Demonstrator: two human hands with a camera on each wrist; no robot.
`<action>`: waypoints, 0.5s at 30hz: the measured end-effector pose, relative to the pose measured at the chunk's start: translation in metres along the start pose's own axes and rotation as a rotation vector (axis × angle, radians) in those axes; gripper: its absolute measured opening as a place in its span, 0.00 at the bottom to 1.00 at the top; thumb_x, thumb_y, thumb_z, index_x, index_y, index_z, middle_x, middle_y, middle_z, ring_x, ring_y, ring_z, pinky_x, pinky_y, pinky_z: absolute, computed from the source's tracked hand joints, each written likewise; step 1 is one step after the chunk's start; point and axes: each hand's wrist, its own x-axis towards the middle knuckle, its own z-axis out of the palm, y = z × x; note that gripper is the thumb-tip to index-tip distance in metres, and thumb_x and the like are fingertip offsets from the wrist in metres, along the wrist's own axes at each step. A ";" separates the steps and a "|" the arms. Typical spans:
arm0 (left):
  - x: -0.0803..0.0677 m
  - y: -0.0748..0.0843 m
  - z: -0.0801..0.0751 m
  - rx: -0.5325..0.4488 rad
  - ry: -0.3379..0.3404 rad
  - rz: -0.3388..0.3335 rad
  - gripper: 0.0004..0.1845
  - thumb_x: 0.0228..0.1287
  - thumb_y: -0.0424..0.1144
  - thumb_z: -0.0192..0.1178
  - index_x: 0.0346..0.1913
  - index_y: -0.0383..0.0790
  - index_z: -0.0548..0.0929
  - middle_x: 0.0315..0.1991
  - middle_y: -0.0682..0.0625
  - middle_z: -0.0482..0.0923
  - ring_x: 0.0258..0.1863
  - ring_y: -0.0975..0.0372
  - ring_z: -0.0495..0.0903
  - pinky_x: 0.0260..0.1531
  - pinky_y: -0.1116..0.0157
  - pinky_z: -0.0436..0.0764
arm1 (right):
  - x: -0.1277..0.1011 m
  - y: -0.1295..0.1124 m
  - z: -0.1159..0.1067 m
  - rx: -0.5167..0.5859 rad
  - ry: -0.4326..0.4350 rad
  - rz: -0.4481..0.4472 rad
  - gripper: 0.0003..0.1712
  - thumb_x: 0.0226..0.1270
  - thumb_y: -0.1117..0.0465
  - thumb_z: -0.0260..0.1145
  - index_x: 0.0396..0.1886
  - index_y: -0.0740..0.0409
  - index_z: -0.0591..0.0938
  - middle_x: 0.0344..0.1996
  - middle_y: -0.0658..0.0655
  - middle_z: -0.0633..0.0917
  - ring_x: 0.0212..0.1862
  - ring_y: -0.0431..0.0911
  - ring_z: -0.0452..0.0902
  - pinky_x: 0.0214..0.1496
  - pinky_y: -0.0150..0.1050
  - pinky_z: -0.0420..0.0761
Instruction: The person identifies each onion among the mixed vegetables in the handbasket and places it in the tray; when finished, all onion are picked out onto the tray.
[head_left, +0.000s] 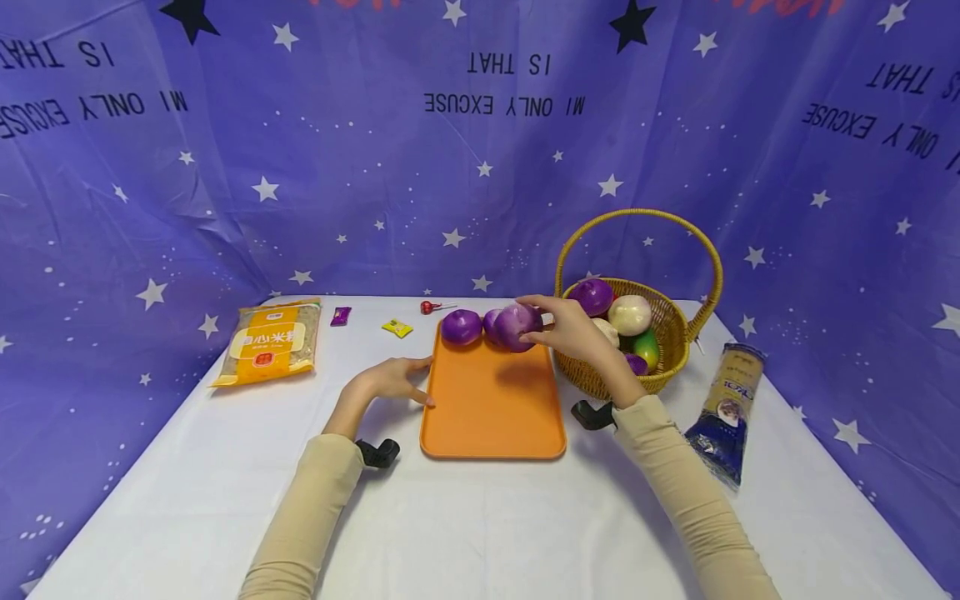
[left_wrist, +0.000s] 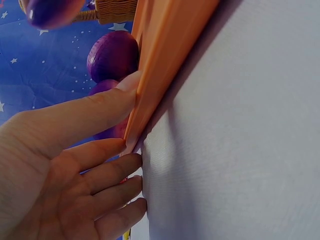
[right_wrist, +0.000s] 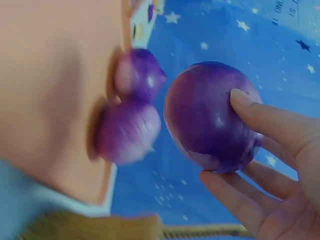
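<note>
An orange tray [head_left: 491, 400] lies on the white table. Two purple onions [head_left: 461, 326] [head_left: 491, 322] sit at its far edge. My right hand [head_left: 570, 329] holds a third purple onion [head_left: 516, 326] [right_wrist: 212, 115] just above that far edge, fingers curled round it. In the right wrist view the two resting onions [right_wrist: 129, 131] [right_wrist: 137, 75] lie beside the held one. My left hand [head_left: 393, 379] rests on the table with straight fingers against the tray's left rim [left_wrist: 150, 85]; the thumb lies on the rim.
A wicker basket [head_left: 671, 337] with more vegetables stands right of the tray. A yellow rice bag [head_left: 270, 342] lies at the left, a blue noodle pack [head_left: 727, 412] at the right. Small sweets [head_left: 396, 327] and a lollipop [head_left: 429, 307] lie behind the tray.
</note>
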 end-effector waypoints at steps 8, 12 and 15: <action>0.000 0.001 0.000 -0.007 -0.010 -0.001 0.50 0.51 0.54 0.72 0.74 0.41 0.60 0.71 0.40 0.60 0.70 0.42 0.56 0.68 0.45 0.55 | 0.008 0.004 0.047 -0.005 -0.039 -0.032 0.33 0.52 0.58 0.77 0.59 0.60 0.79 0.49 0.58 0.84 0.45 0.51 0.80 0.49 0.43 0.80; 0.000 0.001 0.001 -0.009 -0.013 0.002 0.50 0.52 0.54 0.71 0.74 0.40 0.60 0.71 0.40 0.60 0.70 0.43 0.56 0.68 0.45 0.55 | 0.014 0.004 0.062 -0.051 -0.054 -0.020 0.33 0.51 0.55 0.78 0.57 0.60 0.80 0.46 0.57 0.85 0.46 0.51 0.80 0.52 0.43 0.78; 0.000 0.001 0.001 -0.010 -0.016 -0.003 0.50 0.52 0.54 0.71 0.74 0.41 0.60 0.71 0.41 0.60 0.70 0.43 0.56 0.68 0.45 0.55 | 0.018 0.002 0.070 -0.031 -0.071 -0.002 0.33 0.51 0.55 0.78 0.57 0.60 0.80 0.47 0.58 0.85 0.50 0.52 0.80 0.57 0.44 0.77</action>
